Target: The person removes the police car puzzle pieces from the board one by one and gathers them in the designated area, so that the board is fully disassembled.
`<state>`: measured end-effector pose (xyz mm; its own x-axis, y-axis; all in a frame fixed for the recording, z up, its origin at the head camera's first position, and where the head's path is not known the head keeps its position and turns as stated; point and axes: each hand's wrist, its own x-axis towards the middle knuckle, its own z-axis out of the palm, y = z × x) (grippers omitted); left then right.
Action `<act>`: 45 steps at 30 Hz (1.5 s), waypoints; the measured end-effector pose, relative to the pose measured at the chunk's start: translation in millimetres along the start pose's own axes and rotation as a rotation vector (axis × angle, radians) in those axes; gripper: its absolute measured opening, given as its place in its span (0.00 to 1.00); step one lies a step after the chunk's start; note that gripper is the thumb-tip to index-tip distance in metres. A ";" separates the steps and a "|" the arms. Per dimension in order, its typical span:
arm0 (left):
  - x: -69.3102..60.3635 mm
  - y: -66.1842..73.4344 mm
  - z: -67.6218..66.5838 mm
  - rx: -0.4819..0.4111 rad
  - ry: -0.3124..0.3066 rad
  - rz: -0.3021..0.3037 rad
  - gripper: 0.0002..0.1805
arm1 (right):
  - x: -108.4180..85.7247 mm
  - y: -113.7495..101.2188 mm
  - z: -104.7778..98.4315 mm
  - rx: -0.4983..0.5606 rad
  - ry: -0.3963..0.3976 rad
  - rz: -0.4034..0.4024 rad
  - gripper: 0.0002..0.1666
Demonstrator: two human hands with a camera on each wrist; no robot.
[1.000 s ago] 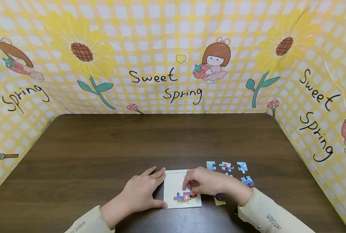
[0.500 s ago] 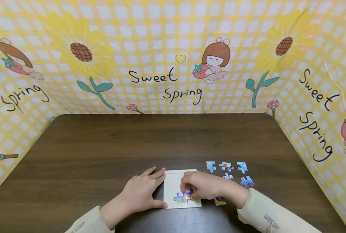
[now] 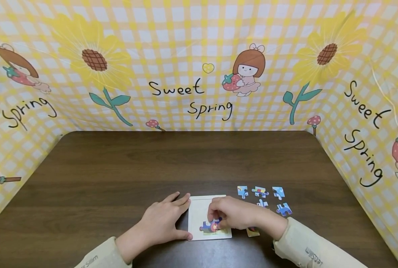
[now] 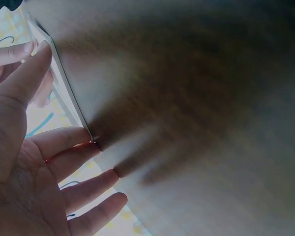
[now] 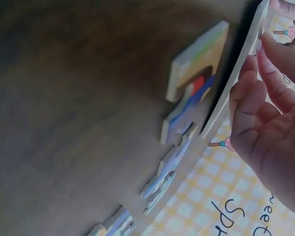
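A shallow white puzzle tray (image 3: pixel 198 210) lies on the table. Several joined jigsaw pieces (image 3: pixel 207 228) sit in its near right part. My left hand (image 3: pixel 162 219) rests at the tray's left edge, fingers spread, thumb touching the near corner and index finger the far one. Over the tray, my right hand (image 3: pixel 230 213) has curled fingers, with thumb and index pinching a jigsaw piece at the joined ones; the hand mostly covers that piece. In the right wrist view, thumb and fingertips of the right hand (image 5: pixel 273 118) meet over the tray rim (image 5: pixel 236 73).
Loose jigsaw pieces lie right of the tray: a sky-blue one (image 3: pixel 242 191), one with coloured blocks (image 3: pixel 260 191), a blue corner (image 3: pixel 278 192), a darker blue one (image 3: pixel 284 209) and others partly under the right arm. A patterned cloth (image 3: pixel 172 48) walls the table (image 3: pixel 135 163).
The right hand has shifted slightly left over the tray, and its thumb has moved a little left across the joined pieces. The left hand and tray have stayed in place.
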<state>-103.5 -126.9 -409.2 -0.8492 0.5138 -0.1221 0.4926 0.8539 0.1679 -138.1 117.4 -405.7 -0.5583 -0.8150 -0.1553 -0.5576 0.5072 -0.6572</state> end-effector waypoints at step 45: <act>-1.1 0.2 1.8 0.002 0.007 0.004 0.52 | -12.0 11.2 -16.1 0.327 0.074 -0.005 0.02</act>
<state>-102.1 -127.2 -410.8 -0.8486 0.5165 -0.1149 0.4961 0.8522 0.1663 -147.6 137.4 -399.3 -0.6058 -0.7885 -0.1059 -0.3401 0.3770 -0.8615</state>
